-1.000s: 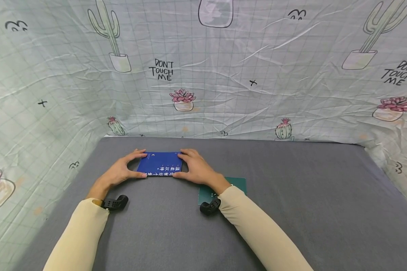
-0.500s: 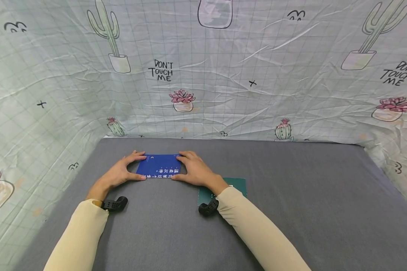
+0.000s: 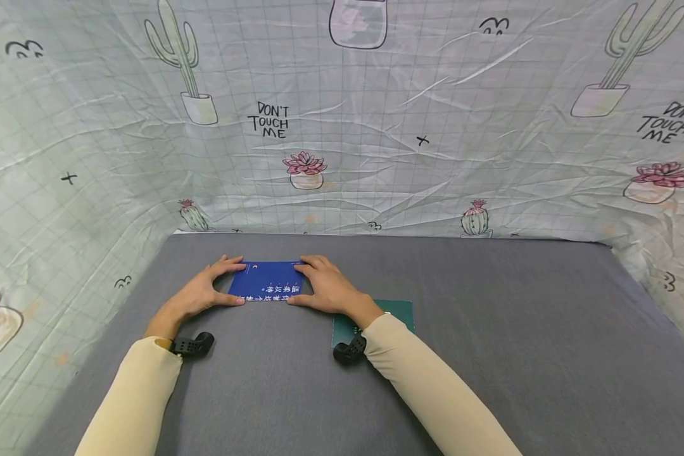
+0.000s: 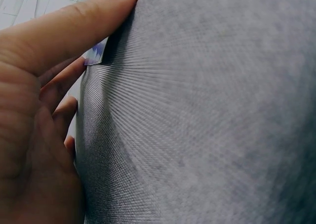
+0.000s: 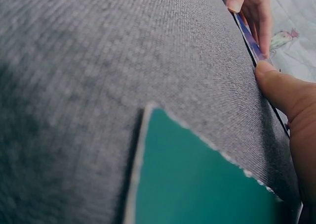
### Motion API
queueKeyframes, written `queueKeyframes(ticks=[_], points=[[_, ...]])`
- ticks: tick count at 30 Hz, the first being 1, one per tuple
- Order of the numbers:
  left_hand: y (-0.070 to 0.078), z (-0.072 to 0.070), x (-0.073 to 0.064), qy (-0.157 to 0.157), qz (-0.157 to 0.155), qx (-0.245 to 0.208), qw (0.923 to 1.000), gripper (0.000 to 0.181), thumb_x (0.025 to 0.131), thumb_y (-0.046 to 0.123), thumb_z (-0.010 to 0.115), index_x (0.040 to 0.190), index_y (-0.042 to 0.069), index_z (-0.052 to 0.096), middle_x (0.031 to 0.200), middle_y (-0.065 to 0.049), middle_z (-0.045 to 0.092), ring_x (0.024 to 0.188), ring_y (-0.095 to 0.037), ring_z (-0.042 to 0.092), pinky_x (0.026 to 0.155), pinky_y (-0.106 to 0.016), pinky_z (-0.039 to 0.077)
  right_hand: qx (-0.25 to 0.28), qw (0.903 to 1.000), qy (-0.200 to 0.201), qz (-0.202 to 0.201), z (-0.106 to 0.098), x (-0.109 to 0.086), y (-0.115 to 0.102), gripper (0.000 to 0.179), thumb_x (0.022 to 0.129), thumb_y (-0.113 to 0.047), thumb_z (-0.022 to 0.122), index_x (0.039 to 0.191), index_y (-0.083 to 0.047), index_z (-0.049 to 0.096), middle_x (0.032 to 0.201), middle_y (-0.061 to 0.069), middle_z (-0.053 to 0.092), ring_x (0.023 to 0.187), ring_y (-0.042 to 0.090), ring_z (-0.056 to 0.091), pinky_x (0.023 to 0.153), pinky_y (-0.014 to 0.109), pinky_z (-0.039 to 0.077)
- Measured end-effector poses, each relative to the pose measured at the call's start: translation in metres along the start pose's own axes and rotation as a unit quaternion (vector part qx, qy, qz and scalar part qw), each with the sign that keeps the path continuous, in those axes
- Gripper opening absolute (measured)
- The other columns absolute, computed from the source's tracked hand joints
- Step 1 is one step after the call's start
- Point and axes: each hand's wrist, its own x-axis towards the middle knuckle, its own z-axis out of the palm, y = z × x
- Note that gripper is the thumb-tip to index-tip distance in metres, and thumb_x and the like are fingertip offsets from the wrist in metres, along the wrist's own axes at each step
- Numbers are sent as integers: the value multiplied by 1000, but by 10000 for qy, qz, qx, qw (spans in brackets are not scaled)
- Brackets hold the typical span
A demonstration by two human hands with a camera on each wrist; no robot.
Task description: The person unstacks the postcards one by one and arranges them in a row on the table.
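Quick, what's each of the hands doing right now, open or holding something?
Left hand: holding the blue card by its left end.
Right hand: holding the same card's right end.

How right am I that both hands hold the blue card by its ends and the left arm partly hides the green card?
Not quite: it's the right arm, not the left, that partly hides the green card, as the head view shows. The rest holds: the left hand and right hand hold the blue card by its ends.

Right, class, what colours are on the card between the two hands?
The card is blue with white printing; it shows best in the head view.
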Motion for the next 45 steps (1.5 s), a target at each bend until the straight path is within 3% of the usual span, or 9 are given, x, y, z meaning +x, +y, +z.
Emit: queueKeyframes(ticks=[19, 27, 32, 38, 45], points=[[3, 0, -4, 43, -175, -61, 9998, 83, 74, 32, 82, 142, 6, 43, 154, -16, 26, 143, -40, 4, 109, -61, 0, 76, 9999, -87, 34, -6, -4, -3, 82, 86, -60, 59, 149, -15, 35, 154, 7, 26, 142, 23, 19, 112, 43, 22], [14, 1, -3, 289, -318, -188, 9989, 91, 74, 34, 82, 148, 10, 35, 155, -24, 14, 142, -43, 6, 109, -62, 4, 377, 9985, 371, -145, -35, -28, 3, 80, 86, -52, 65, 148, -11, 35, 154, 11, 26, 142, 27, 17, 111, 48, 24], [29, 4, -5, 479, -439, -307, 9974, 91, 75, 36, 81, 149, 14, 33, 155, -20, 19, 141, -43, 12, 105, -66, 13, 518, 9976, 348, -283, -44, -46, 10, 77, 87, -51, 64, 148, -13, 36, 155, 10, 23, 143, 25, 17, 109, 46, 27], [53, 18, -6, 656, -67, -562, 9962, 89, 74, 31, 83, 147, 15, 35, 151, -14, 31, 139, -38, 21, 106, -63, 17, 1080, 9930, 378, -297, -48, -67, 18, 72, 87, -50, 64, 145, -12, 41, 155, 7, 22, 141, 24, 21, 106, 48, 33], [76, 35, -7, 584, 500, -790, 9939, 89, 72, 30, 85, 146, 16, 38, 149, -9, 36, 136, -33, 28, 107, -59, 21, 1035, 9922, 480, -510, -53, -89, 25, 72, 88, -49, 64, 145, -12, 40, 154, 7, 25, 140, 22, 24, 105, 48, 34]])
